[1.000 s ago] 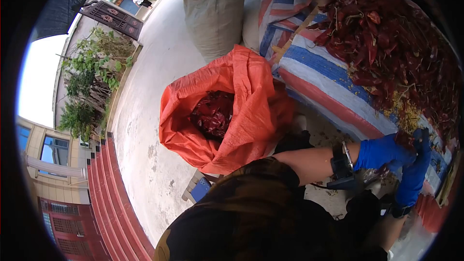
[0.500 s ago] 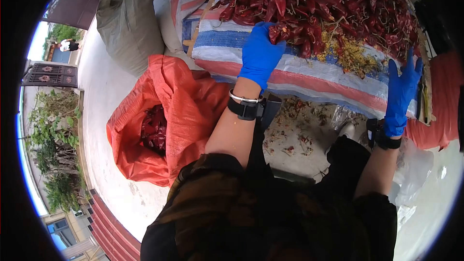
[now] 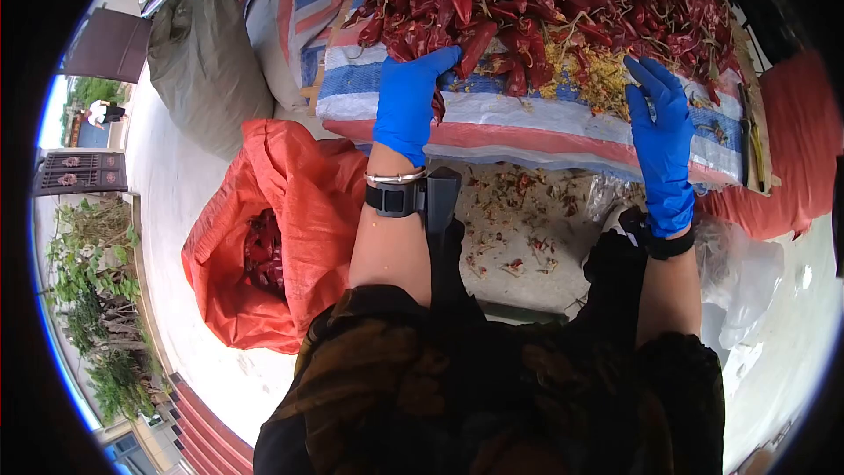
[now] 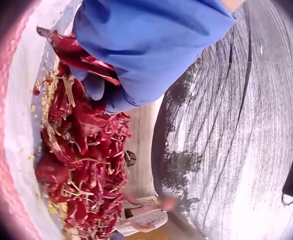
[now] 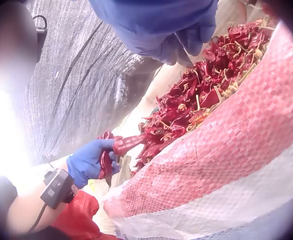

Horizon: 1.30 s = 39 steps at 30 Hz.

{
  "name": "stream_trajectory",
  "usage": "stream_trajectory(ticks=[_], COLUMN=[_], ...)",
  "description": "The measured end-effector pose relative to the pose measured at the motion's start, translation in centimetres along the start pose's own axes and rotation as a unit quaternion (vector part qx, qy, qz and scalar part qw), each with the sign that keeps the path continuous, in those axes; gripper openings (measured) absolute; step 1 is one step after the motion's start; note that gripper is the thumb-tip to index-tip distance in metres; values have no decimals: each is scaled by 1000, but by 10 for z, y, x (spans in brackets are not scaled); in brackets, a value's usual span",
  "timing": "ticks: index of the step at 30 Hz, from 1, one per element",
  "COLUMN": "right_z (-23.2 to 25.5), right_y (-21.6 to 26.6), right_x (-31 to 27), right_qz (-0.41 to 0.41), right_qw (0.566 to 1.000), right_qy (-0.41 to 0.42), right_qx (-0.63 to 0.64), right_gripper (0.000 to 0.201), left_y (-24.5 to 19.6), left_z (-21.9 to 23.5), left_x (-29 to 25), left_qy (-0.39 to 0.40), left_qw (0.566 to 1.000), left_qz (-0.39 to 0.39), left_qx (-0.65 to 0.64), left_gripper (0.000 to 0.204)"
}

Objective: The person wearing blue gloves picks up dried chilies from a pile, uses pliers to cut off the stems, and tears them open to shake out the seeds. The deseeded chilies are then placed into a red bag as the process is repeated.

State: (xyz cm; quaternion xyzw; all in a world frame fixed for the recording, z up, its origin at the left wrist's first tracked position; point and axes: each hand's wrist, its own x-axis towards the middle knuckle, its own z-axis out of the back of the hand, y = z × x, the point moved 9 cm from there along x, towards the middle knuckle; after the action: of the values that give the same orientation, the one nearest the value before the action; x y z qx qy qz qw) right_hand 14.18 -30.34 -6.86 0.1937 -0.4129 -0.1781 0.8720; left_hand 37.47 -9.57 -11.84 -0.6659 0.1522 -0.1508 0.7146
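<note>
My left hand, in a blue glove, is at the near left edge of a heap of dried red chili peppers. It grips a few dried chili peppers, which show clearly in the right wrist view; one chili pepper lies along the fingers in the left wrist view. To the right, my gloved right hand hovers by the heap's front edge, thumb apart from loosely extended fingers, with nothing held. Yellow seeds lie just left of its fingertips. Under the heap spreads a striped woven sheet.
An open red woven sack with chili peppers inside stands at my left, a grey-green full sack behind it. Stem scraps litter the floor before me. Another red sack and clear plastic are at right. A person stands far off.
The head view has swung to the right. From close together at the right, my hands have moved apart; the left went leftward along the heap with chili peppers, and the right latterly shifted toward the seeds.
</note>
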Motion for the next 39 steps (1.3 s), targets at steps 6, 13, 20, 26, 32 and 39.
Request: stream_trajectory(ticks=[6, 13, 20, 26, 32, 39], right_z=[-19, -27, -43, -61, -33, -27], right_y=[55, 71, 9, 3, 9, 7], right_x=[4, 0, -23, -35, -15, -15], right_qz=[33, 94, -181, -256, -223, -264], right_qw=[995, 982, 900, 869, 889, 868], right_qy=[91, 140, 96, 124, 143, 128], right_qx=[23, 90, 385, 404, 374, 400], right_gripper=[56, 63, 21, 10, 16, 14], left_y=[14, 18, 1, -12, -27, -14], left_z=[-58, -114, -110, -119, -120, -137], left_x=[-30, -68, -72, -74, -72, -84], left_qy=[137, 247, 237, 247, 257, 284], left_qw=[940, 899, 906, 944, 916, 921], left_qz=[176, 224, 188, 13, 3, 85], left_qx=[-259, -284, -296, -221, -307, -251], left_gripper=[14, 18, 21, 24, 33, 31])
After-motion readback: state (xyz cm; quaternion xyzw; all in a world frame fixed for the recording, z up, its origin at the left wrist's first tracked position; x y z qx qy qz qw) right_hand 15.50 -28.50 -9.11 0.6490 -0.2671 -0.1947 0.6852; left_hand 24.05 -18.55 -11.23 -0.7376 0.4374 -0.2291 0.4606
